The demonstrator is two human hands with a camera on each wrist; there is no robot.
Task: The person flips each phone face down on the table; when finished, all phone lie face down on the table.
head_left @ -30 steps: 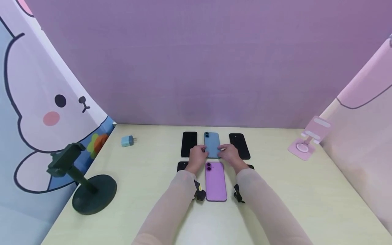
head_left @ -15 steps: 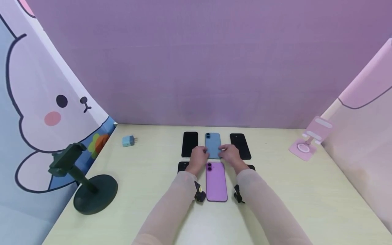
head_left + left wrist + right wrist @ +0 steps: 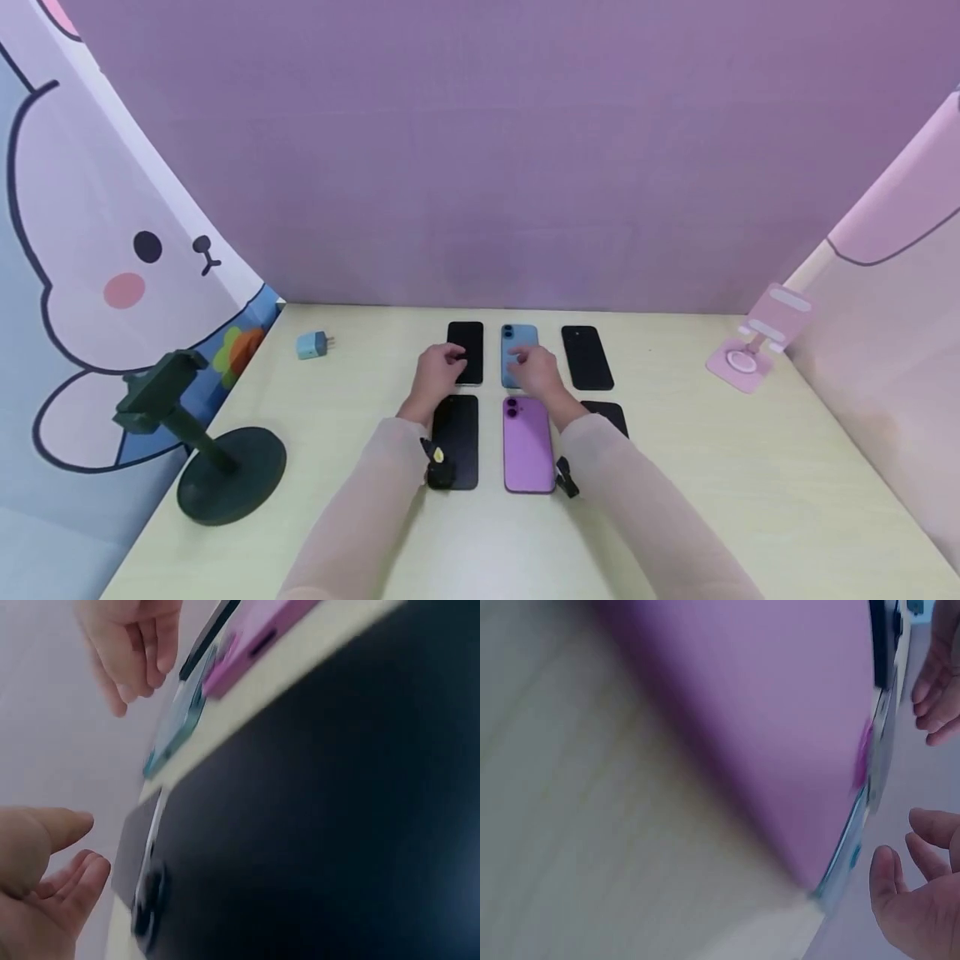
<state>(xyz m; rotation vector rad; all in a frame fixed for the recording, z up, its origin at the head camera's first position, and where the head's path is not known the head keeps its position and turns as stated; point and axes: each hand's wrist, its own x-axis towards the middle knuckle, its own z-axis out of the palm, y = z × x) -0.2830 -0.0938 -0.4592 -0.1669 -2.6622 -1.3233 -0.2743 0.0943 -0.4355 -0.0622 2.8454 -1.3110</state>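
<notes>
Two rows of phones lie on the table. In the head view my left hand (image 3: 435, 375) is beside the lower left edge of the back-left black phone (image 3: 472, 337), thumb and fingers apart and holding nothing. My right hand (image 3: 536, 373) hovers over the blue phone (image 3: 519, 335), covering its lower right part. Both wrist views show the fingers loosely bent, with gaps between thumb and fingers. Below the right hand lies a purple phone (image 3: 528, 450), camera side up. A black phone (image 3: 457, 442) lies under the left wrist, and the right sleeve partly hides another black phone (image 3: 609, 412).
A further black phone (image 3: 587, 358) lies at the back right of the group. Far left are a dark green stand (image 3: 232, 475) and a blue charger plug (image 3: 312, 345). A pink phone stand (image 3: 742, 362) is at the right, and a purple backdrop (image 3: 480, 167) rises behind the table (image 3: 337, 517).
Both hands have come away from the blue phone's sides. The left hand moved left, uncovering the front-left black phone; the right shifted left above the blue phone, which stays put.
</notes>
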